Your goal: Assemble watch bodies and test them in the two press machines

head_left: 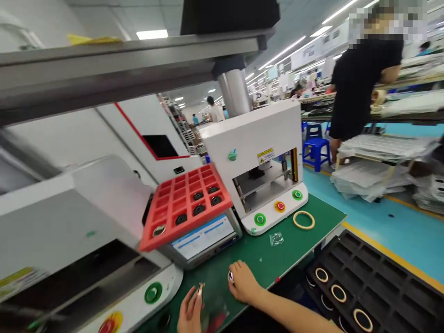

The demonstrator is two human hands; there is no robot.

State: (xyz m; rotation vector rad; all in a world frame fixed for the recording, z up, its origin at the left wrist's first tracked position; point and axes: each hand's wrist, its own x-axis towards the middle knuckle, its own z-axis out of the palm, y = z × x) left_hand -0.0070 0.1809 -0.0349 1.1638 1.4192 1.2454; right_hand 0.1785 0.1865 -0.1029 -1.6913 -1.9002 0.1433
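My left hand [190,311] is at the bottom edge over the green mat [294,245], pinching a thin ring-shaped part [200,290] upright between its fingertips. My right hand [243,281] rests fist-like on the mat just right of it, fingers curled round a small round part [231,276] that peeks out at the knuckles. A red compartment tray [185,203] leans tilted on a touchscreen unit [204,238] behind the hands, with several dark round parts in its pockets.
Two white press machines [258,157] with green and red buttons stand on the bench. A tape ring [304,220] and a small clear bag [276,238] lie on the mat. A black tray [378,277] holding rings sits lower right. A person in black stands in the aisle.
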